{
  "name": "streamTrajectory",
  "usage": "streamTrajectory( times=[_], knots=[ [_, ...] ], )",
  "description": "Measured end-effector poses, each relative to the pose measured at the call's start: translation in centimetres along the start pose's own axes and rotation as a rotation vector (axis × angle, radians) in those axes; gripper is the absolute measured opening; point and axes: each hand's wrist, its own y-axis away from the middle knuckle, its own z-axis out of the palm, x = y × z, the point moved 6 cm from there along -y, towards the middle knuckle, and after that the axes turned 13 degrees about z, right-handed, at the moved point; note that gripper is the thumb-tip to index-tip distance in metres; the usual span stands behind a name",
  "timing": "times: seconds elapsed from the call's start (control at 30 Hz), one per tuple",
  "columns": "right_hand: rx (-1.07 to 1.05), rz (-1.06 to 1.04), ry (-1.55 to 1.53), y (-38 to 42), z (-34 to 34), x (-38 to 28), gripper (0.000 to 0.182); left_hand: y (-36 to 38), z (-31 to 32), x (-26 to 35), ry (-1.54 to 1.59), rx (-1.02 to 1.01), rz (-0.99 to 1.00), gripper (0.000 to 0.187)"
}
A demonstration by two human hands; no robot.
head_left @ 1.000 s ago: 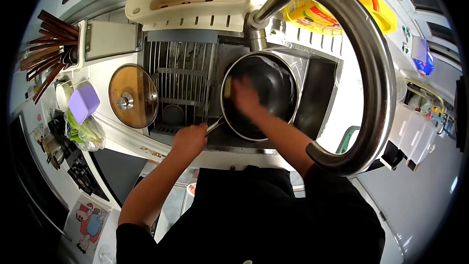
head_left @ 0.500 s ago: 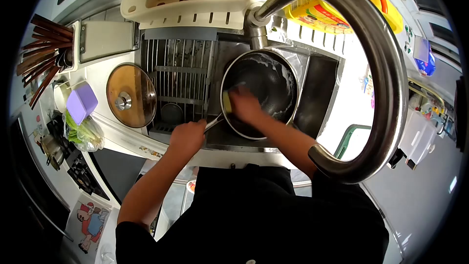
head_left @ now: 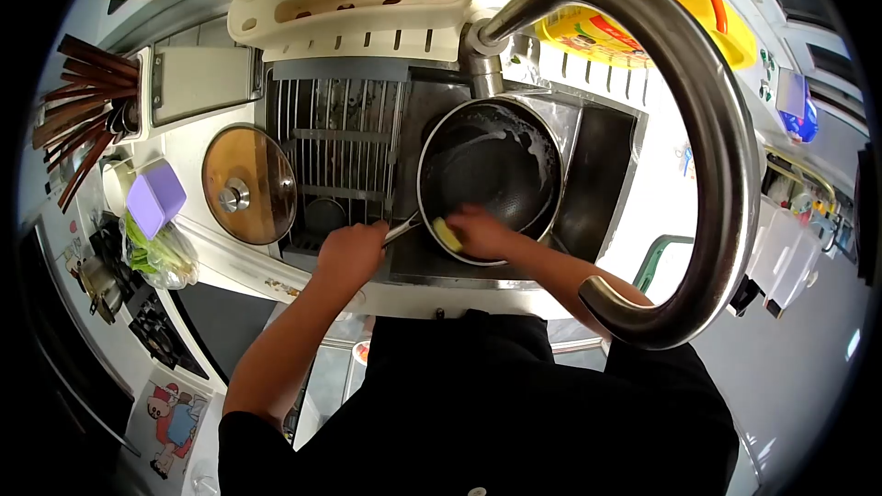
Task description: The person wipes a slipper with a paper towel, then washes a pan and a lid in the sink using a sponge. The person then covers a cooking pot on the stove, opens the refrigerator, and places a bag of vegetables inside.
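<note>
A dark frying pan [head_left: 491, 161] with a pale rim sits in the metal sink [head_left: 597, 165], white suds smeared across its upper inside. My left hand [head_left: 352, 253] is wrapped round the pan's metal handle [head_left: 401, 230], to the lower left of the pan. Inside the pan, near its lower wall, my right hand [head_left: 480, 231] grips a yellow sponge [head_left: 447, 235] and presses it against the inner side. The fingertips of the right hand are partly hidden by the hand itself.
A curved metal faucet [head_left: 726, 129] arches over the right side. Left of the pan lie a metal drying rack [head_left: 340, 161] and a glass lid [head_left: 243, 186]. Yellow bottles [head_left: 597, 35], a cream brush holder [head_left: 354, 5] and chopsticks [head_left: 87, 92] stand around the sink.
My right hand has moved down and slightly right inside the pan, bringing the sponge to the lower wall. My left hand stays on the handle.
</note>
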Motion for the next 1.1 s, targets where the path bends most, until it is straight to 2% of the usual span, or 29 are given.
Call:
streamTrajectory(
  times=[0.03,0.1,0.17,0.23,0.3,0.33,0.37,0.4,0.43,0.5,0.57,0.6,0.63,0.7,0.77,0.83,0.87,0.93,0.97,1.03,1.07,1.1],
  knots=[
    [0.045,-0.092,-0.096,-2.0,-1.5,-3.0,0.039,0.0,0.1,0.0,0.001,0.001,0.005,0.023],
    [0.327,-0.033,-0.557,-6.7,-4.6,-4.0,0.037,0.1,0.2,0.0,0.001,0.001,0.005,0.023],
    [0.797,0.225,-0.300,-10.0,-8.7,-1.6,0.038,0.0,0.3,-0.4,0.006,-0.006,-0.053,0.023],
    [0.951,0.320,0.058,-9.7,-13.3,0.1,0.035,0.0,-0.1,-0.2,0.008,-0.010,-0.069,0.023],
    [0.942,0.507,0.452,-9.3,-14.6,4.3,0.025,0.3,-0.3,-0.1,0.016,-0.015,-0.087,0.023],
    [0.807,0.504,0.406,-7.8,-15.2,5.5,0.019,0.4,-0.4,-0.1,0.018,-0.002,-0.073,0.023],
    [0.776,0.437,0.660,-6.5,-15.2,6.7,0.022,0.5,-0.6,-0.1,0.022,0.013,-0.061,0.022],
    [0.792,0.313,0.767,-4.9,-14.7,7.8,0.025,0.6,-0.9,-0.4,0.029,0.024,-0.065,0.022],
    [0.744,0.265,0.819,-3.6,-14.0,8.6,0.020,0.5,-1.3,-0.6,-0.003,0.024,-0.060,0.022],
    [0.501,0.267,0.942,-1.9,-11.0,11.1,0.019,0.2,-2.1,-0.9,-0.035,0.028,-0.044,0.021],
    [0.312,0.381,0.758,1.4,-8.5,9.9,0.019,0.1,-2.6,-0.8,-0.068,0.028,0.018,0.016],
    [0.094,0.314,0.781,1.9,-6.0,9.6,0.020,0.0,-2.5,-0.8,-0.062,0.028,0.017,0.016],
    [0.031,0.319,0.631,2.1,-3.8,8.5,0.019,-0.2,-2.7,-0.7,-0.072,0.044,0.035,0.016],
    [0.032,0.150,0.189,0.8,1.2,6.0,0.018,-0.5,-2.6,-0.9,-0.088,0.059,0.049,0.015],
    [0.119,0.053,-0.102,-1.5,-0.1,-1.2,0.019,-0.8,-2.0,-1.1,-0.088,0.082,0.057,0.016],
    [0.324,-0.007,-0.553,-4.8,-2.1,-3.1,0.020,-0.8,-2.2,-1.0,-0.095,0.063,0.049,0.015],
    [0.327,-0.006,-0.556,-5.8,-3.8,-3.8,0.020,-0.9,-2.3,-0.9,-0.100,0.052,0.042,0.015],
    [0.158,0.227,-1.378,-7.3,-5.7,-3.6,0.029,-1.0,-2.3,-0.8,-0.111,0.046,0.034,0.016],
    [0.159,0.228,-1.379,-7.8,-5.1,-3.9,0.029,-1.0,-2.2,-0.8,-0.118,0.040,0.026,0.016],
    [0.584,0.155,-0.817,-7.5,-6.2,-4.7,0.033,-0.8,-1.9,-0.3,-0.127,0.047,0.033,0.016],
    [0.587,0.150,-0.815,-7.0,-5.8,-4.5,0.033,-0.7,-1.9,-0.3,-0.139,0.062,0.032,0.016],
    [0.500,0.134,-0.645,-5.3,-5.6,-6.6,0.033,-0.3,-1.6,-0.4,-0.142,0.064,0.034,0.016]
  ],
)
